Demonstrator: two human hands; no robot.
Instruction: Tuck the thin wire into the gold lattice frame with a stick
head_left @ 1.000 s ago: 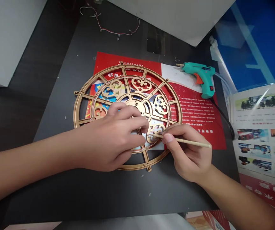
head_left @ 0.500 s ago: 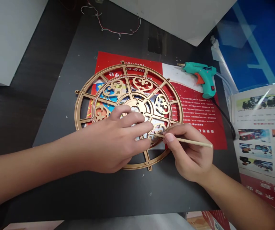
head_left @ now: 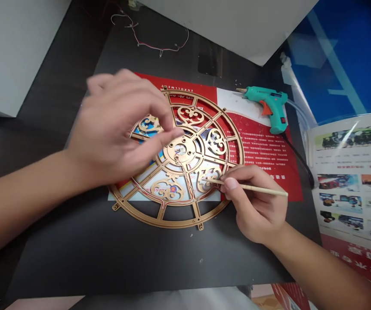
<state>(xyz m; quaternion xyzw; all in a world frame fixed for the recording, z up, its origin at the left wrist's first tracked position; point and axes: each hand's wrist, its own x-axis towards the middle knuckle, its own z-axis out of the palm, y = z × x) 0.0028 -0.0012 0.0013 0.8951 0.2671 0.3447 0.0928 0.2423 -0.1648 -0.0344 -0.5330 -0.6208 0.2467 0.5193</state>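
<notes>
A round gold-coloured frame (head_left: 172, 224) with spokes and scroll ornaments lies on red printed sheets, with thin red and white wires running along its inner ring and a spoke. My left hand (head_left: 117, 125), slightly blurred, hovers over the frame's left side. Its thumb and index finger meet near the hub (head_left: 189, 146); whether anything is pinched there I cannot make out. At the lower right rim, my right hand (head_left: 259, 202) grips a thin wooden stick (head_left: 263, 189) between thumb and fingers. The stick's tip is over a scroll ornament (head_left: 207, 178) on the lower right.
A teal glue gun (head_left: 271, 103) with an orange trigger lies at the right on the printed sheet (head_left: 269, 159), its black cable trailing right. Loose thin wire (head_left: 153, 44) lies at the back. White box-like surfaces (head_left: 211, 26) border the dark table, and a picture leaflet (head_left: 350, 172) is at right.
My left hand has lifted off the lower middle of the frame and moved up and left, its fingers drawing into a pinch and uncovering the hub. My right hand with the stick has barely moved.
</notes>
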